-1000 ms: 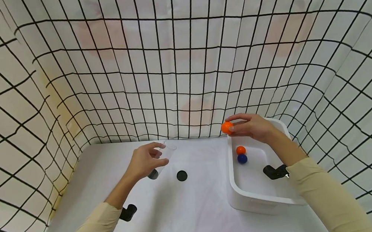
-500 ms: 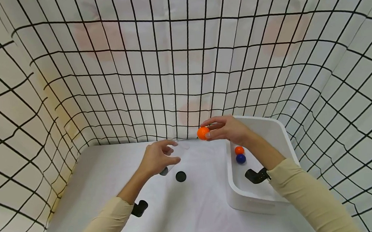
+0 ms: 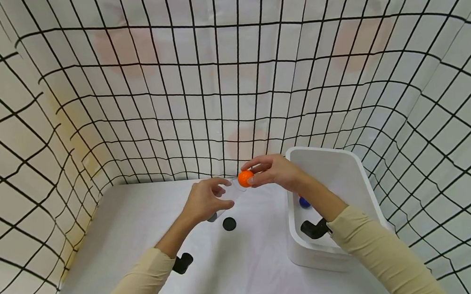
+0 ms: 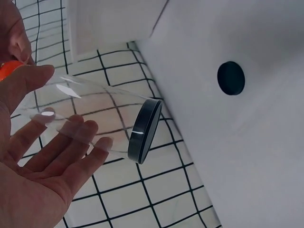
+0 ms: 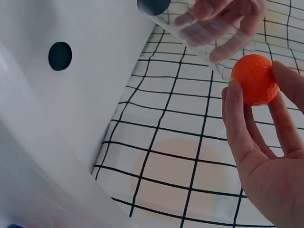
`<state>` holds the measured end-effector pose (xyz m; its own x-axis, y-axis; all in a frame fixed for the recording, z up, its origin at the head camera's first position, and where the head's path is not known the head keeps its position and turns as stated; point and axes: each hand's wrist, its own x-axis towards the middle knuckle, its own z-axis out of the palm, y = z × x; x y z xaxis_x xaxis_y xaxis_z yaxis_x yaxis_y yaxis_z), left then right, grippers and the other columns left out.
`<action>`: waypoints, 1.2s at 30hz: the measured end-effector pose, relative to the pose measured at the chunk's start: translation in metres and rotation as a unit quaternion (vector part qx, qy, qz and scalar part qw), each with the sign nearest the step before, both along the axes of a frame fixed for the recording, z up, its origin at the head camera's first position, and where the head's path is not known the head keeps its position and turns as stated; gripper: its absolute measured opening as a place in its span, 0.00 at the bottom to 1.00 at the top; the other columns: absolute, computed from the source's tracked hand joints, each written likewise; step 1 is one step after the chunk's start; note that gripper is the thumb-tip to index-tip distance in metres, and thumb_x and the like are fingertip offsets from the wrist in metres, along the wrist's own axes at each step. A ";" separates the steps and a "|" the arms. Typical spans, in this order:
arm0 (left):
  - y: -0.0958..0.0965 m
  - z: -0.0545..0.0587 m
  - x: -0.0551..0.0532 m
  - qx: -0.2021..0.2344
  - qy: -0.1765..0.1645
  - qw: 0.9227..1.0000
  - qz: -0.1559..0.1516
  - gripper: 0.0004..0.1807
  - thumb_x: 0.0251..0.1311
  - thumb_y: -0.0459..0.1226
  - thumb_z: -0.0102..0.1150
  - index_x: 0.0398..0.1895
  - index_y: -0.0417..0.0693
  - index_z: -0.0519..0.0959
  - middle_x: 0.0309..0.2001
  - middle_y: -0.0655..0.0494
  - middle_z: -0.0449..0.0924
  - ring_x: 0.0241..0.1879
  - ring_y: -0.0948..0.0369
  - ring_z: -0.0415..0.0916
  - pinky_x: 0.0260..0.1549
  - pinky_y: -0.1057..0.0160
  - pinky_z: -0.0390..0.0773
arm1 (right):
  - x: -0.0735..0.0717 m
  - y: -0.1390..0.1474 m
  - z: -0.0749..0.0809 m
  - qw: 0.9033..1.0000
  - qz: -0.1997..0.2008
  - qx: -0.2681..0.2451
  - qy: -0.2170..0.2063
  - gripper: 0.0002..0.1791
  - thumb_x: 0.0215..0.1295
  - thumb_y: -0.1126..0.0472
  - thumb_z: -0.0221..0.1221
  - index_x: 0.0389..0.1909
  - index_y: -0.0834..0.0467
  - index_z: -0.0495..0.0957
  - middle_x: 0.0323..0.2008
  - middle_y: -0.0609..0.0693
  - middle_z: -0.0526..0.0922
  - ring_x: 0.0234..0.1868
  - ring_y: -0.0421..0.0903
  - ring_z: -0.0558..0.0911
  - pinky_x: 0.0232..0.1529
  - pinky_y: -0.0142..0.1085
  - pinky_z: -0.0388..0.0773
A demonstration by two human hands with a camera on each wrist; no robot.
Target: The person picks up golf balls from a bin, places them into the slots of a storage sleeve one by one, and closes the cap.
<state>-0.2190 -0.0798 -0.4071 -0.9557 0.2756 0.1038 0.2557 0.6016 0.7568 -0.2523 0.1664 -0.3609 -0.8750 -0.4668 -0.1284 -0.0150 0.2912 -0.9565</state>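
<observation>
the orange ball (image 3: 245,178) has moved left from the edge of the white bin (image 3: 292,222) to the mouth of the clear tube (image 4: 107,118), mid-frame; touching or not, i can't tell. the bin, at right, shows one blue ball (image 3: 304,203), part hidden by the forearm. one black disc (image 3: 229,224) lies lower centre on the desk (image 3: 262,248). the right hand (image 3: 275,173) pinches the orange ball in its fingers; the left hand (image 3: 204,200) curls its fingers round the tilted tube.
</observation>
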 end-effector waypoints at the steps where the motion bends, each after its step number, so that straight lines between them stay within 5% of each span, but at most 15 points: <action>1: 0.001 0.000 0.000 -0.001 -0.001 1.000 -0.001 0.22 0.48 0.40 0.77 0.50 0.54 0.86 0.42 0.51 0.88 0.47 0.51 0.84 0.44 0.54 0.84 | 0.000 -0.001 -0.001 1.000 0.000 0.003 0.002 0.21 0.61 0.64 0.69 0.56 0.59 0.82 0.52 0.59 0.86 0.48 0.53 0.87 0.56 0.48 0.82; 16: 0.005 -0.003 -0.002 -0.010 0.013 1.000 0.000 0.22 0.48 0.41 0.77 0.49 0.52 0.86 0.43 0.52 0.88 0.46 0.50 0.85 0.45 0.54 0.85 | 0.000 -0.011 -0.012 0.997 0.011 0.051 0.049 0.21 0.61 0.61 0.69 0.57 0.55 0.83 0.50 0.56 0.88 0.42 0.51 0.89 0.52 0.45 0.84; 36: 0.008 0.000 0.000 -0.019 0.011 1.000 0.009 0.23 0.47 0.41 0.79 0.49 0.52 0.87 0.42 0.53 0.89 0.46 0.52 0.84 0.43 0.56 0.85 | 0.004 -0.012 -0.011 0.997 0.016 0.052 0.049 0.21 0.60 0.64 0.68 0.56 0.53 0.84 0.49 0.55 0.88 0.44 0.51 0.88 0.51 0.45 0.84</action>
